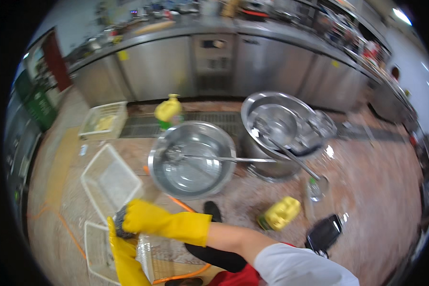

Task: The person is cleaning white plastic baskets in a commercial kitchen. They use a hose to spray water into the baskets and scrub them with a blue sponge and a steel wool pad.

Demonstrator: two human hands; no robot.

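Observation:
My right hand [144,218], in a yellow rubber glove, is closed around a dark grey scouring pad [121,221]. Close below it, my left hand [123,250] wears a matching glove, with one finger pointing up along the pad's left side. A pale plastic basket with slotted sides [145,255] is right beside the left hand. Whether that hand grips the basket is hidden. Behind the hands lie a white plastic basket [109,182] and, nearer, another white basket [96,246], partly covered by the left glove.
A large steel basin [193,178] holds water and a long-handled ladle [228,159]. To its right, another steel basin [282,125] contains metal utensils. Yellow jugs [169,111] [280,214], a black dustpan-like object [324,232] and an orange hose [180,203] are on the wet floor.

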